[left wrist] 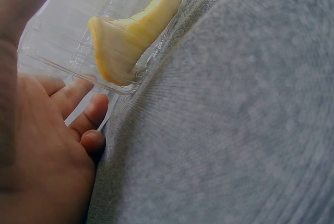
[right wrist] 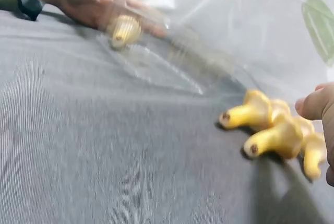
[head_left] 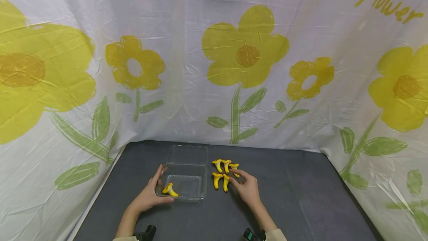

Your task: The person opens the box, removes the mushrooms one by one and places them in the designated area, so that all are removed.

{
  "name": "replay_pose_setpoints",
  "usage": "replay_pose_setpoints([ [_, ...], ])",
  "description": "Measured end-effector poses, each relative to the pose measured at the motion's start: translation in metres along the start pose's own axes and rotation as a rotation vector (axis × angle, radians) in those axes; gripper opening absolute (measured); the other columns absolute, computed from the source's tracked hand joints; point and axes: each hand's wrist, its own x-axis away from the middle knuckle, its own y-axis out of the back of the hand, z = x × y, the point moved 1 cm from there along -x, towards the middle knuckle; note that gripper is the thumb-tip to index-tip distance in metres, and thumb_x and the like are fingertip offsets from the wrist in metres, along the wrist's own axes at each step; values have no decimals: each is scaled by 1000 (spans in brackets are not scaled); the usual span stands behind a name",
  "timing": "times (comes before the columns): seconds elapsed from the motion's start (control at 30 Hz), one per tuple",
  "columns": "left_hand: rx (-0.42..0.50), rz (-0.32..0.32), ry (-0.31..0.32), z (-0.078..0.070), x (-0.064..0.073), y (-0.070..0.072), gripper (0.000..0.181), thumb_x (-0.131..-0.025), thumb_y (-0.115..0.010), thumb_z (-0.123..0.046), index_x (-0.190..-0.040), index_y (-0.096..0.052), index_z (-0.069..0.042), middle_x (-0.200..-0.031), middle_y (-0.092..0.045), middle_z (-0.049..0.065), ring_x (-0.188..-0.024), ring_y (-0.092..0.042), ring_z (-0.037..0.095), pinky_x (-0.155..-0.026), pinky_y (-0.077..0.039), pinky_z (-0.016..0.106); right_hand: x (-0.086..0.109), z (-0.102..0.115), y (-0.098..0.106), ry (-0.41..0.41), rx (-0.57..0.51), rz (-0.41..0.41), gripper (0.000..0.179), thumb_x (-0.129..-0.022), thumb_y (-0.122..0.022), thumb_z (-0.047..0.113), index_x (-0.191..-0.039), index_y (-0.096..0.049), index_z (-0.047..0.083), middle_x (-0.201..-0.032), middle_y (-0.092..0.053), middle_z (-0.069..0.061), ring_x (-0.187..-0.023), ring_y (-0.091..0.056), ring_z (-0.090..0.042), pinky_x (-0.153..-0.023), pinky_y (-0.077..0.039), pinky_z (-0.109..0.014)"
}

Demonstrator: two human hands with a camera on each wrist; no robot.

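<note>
A hinged clear plastic box (head_left: 185, 179) lies with its lid folded back, holding one yellow chanterelle-like mushroom (head_left: 171, 189) at its front left. My left hand (head_left: 151, 192) holds the box by its front left corner, thumb along the front and fingers up the left side. The left wrist view shows that mushroom (left wrist: 135, 33) through the clear wall. To the right of the box, several more yellow mushrooms (head_left: 217, 180) lie in two rows. At their right end is my right hand (head_left: 247, 189), thumb and index finger spread apart beside the rightmost mushroom (head_left: 235, 166).
Dark grey cloth (head_left: 294, 196) covers the table. A white curtain (head_left: 187, 114) painted with yellow flowers closes off the back and both sides. The box's lid (head_left: 188, 154) lies flat toward the back. Each wrist wears a dark strapped device (head_left: 147, 232).
</note>
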Motion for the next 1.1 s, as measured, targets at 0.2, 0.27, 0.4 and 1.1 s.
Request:
replay_pose_setpoints([
  [0.2,6,4,5,0,0,0,135,-81,-94,-28,-171,4,-7,-176,-20,16,-122,-40,31,-107,-36,64,-10,20,-10,25,-53,44,28,-95,-81,9,-122,-79,3,-118,-79,-17,-35,-21,5,-38,-28,-17],
  [0.27,6,4,1,0,0,0,135,-81,-94,-28,-171,4,-7,-176,-20,15,-119,-39,29,-106,-37,61,-14,27,-15,40,-67,68,29,-95,-81,9,-123,-79,2,-121,-78,-18,-35,-21,4,-38,-29,-17],
  [0.4,6,4,-7,-1,0,0,135,-81,-94,-28,-171,4,-7,-176,-22,15,-115,-37,27,-102,-36,54,-20,41,-28,61,-75,103,29,-95,-81,9,-123,-79,6,-119,-78,-17,-36,-22,4,-39,-29,-17],
  [1.1,6,2,-12,-2,0,0,136,-80,-95,-26,-170,4,-4,-175,-23,18,-114,-37,25,-103,-37,55,-21,82,-90,164,-115,328,28,-97,-79,8,-125,-78,5,-56,-62,-17,-34,-20,8,-39,-25,-14],
])
